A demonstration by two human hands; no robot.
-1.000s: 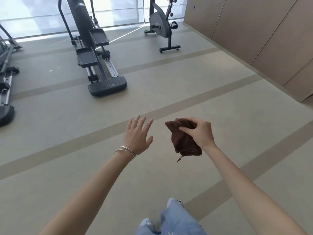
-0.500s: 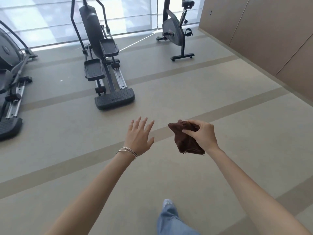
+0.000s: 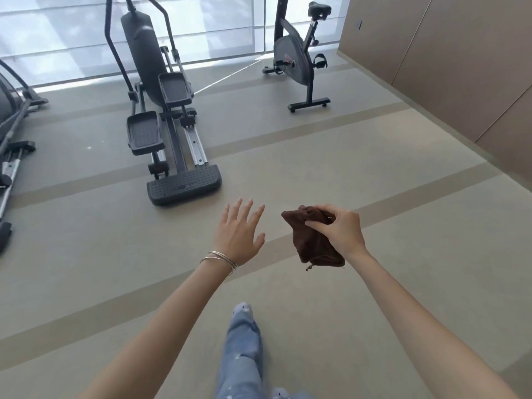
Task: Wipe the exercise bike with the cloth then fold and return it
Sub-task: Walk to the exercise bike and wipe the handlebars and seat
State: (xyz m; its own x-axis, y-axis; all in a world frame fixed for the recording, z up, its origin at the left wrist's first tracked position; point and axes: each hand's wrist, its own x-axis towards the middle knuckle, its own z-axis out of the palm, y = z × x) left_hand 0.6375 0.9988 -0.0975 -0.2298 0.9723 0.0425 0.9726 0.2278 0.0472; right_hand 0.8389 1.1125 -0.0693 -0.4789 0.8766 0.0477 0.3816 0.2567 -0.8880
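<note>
both hands are held out in front, apart from each other. left hand (image 3: 239, 234) is empty, palm down, fingers straight and spread wide, with thin bracelets (image 3: 220, 259) at the wrist. right hand (image 3: 341, 233) has its fingers and thumb curled around the top of the cloth (image 3: 312, 249), a dark brown one bunched into a wad that hangs below the grip, a short loose thread dangling from its lower edge. the exercise bike (image 3: 293, 59) stands well apart from the hands, far ahead and to the right near the window (image 3: 72, 38), beside the wood-panelled wall (image 3: 431, 67). an elliptical trainer (image 3: 161, 110) sits nearer, ahead and to the left. one leg in pale jeans (image 3: 244, 341) is forward over the floor (image 3: 374, 168), so this reads as the walk over, with wiping not yet begun.

the elliptical trainer is the closer machine and easy to drift toward. the cloth is gripped only at its top, so a swing of the arm could let it slide out onto the floor. wiped as a wad, it would touch little surface and skip parts of the bike; it likely needs opening first. pressing on the pedals (image 3: 321, 60) could set them turning under the hand.
</note>
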